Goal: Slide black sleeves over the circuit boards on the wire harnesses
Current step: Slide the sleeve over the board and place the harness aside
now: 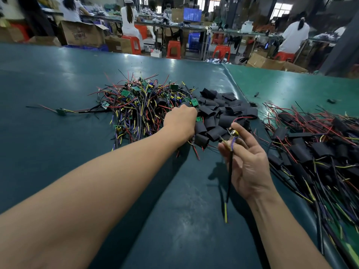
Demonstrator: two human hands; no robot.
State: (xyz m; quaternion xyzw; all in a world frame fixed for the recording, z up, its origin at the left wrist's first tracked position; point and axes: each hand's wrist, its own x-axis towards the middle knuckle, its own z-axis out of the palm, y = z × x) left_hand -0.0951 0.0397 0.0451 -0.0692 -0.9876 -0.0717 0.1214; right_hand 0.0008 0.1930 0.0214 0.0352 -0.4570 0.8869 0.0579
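Green-matted desk (58, 78) in busy workshop, seated workers at benches behind. Wire harness (230, 167) up off mat near desk middle, pinched in right hand (247, 162) between thumb and fingertips, black lead dangling, small component end by fingertips. Left hand (179, 121) down at near edge of black sleeves (223, 111), fingers curled into pile; what they grip, cannot tell. Bare harness heap (139, 105) just left of sleeves. Sleeved harnesses (314, 148) piled at right edge.

Orange stools (173, 49), cardboard boxes (83, 33), seated workers (128, 18) beyond green table (58, 78).
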